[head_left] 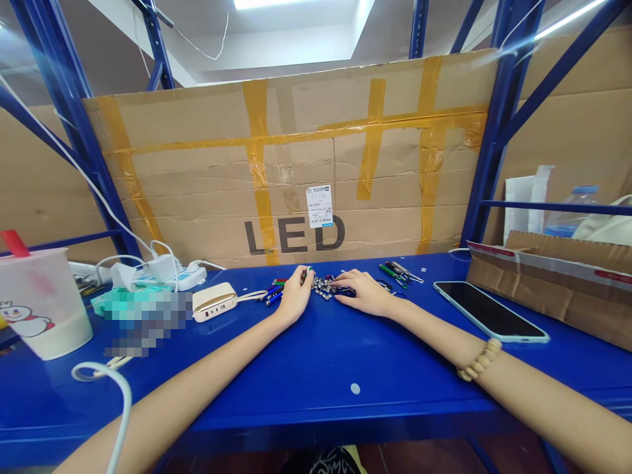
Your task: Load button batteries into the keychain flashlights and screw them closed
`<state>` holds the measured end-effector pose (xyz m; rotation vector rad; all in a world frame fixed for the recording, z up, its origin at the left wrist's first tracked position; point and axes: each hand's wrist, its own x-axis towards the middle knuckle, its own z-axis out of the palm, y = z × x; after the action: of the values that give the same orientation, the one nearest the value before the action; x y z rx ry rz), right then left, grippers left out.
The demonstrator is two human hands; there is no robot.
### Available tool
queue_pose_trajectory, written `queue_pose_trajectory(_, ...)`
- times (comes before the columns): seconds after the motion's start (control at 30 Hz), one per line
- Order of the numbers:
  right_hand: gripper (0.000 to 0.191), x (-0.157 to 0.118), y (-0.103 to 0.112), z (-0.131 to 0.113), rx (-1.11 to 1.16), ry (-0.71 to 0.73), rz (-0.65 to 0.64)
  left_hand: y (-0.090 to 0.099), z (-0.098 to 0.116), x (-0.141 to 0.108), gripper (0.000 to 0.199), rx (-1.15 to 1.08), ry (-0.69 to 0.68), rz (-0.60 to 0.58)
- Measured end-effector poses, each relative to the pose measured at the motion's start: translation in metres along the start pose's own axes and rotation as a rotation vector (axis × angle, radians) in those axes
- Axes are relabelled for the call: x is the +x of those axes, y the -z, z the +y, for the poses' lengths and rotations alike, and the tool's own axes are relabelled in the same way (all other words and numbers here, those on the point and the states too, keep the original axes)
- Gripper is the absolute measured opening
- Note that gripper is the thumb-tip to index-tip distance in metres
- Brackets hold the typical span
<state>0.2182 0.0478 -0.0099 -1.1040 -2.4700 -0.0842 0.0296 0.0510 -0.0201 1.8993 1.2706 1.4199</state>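
Note:
A small pile of silvery metal pieces lies on the blue table between my hands. My left hand is at the left side of the pile, its fingers closed round something dark and green that is too small to name. Beside it on the left lie several blue and red pen-like items. My right hand rests palm down at the pile's right side, fingers spread over dark items. Further right are green and black pen-like items with metal clips.
A phone and a cardboard box are on the right. On the left stand a cup, a cream power bank, a power strip and a white cable. Taped cardboard closes off the back.

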Motion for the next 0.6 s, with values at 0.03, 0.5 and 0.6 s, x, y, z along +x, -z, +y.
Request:
queue_pose_trajectory(0.03, 0.027, 0.0001, 0.0014, -0.0002, -0.013, 0.02, 0.005, 0.0, 0.0001, -0.0001, 0.022, 0.001, -0.001, -0.001)
queue_pose_trajectory(0.5, 0.018, 0.0027, 0.0045, 0.0029, -0.023, 0.072, 0.043, -0.0001, 0.0029, -0.0017, 0.022, 0.08, -0.044, -0.023)
queue_pose_trajectory(0.6, 0.021, 0.0023, 0.0035, 0.0036, 0.013, 0.03, 0.061, -0.0007, 0.0093, -0.0059, 0.019, 0.137, -0.105, -0.051)
